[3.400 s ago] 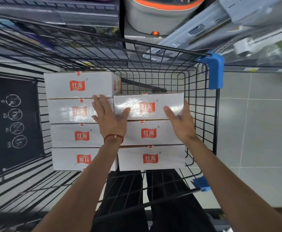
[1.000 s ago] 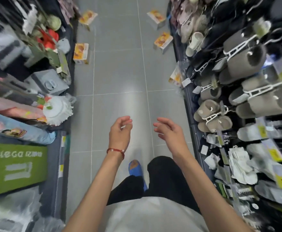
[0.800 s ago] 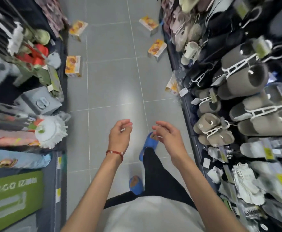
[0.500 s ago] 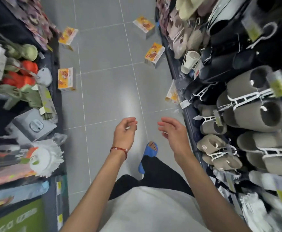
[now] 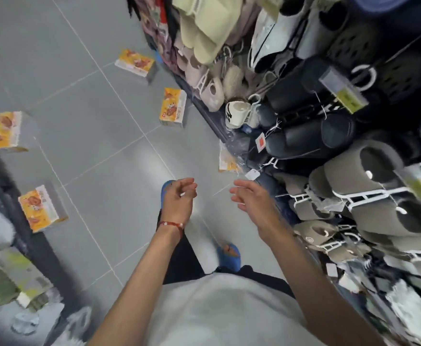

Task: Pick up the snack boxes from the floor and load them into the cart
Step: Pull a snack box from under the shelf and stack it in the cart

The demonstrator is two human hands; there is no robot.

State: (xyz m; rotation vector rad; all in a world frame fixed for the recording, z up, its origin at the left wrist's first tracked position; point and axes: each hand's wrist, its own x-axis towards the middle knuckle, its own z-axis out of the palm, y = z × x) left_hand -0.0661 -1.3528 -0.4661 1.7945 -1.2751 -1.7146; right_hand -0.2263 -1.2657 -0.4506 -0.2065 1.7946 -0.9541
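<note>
In the aisle, we have left the cart, now out of view, and the boxes (image 5: 172, 108) scattered on the floor (image 5: 99, 151) lie closer. Our left hand (image 5: 178, 203) and right hand (image 5: 251, 201) hang empty, loosely curled, apart. One box hugs the rack (image 5: 329, 146) on our right; the mid-aisle is open for walking.

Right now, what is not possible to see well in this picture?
Head view:
- The cart: out of frame.
- Snack box by the slipper rack: partly covered by clear plastic and tags.
- Far-left snack box: motion blur; print unreadable.
- Blue slipper: mostly behind the left hand.
- Goods at lower left: blurred.
</note>
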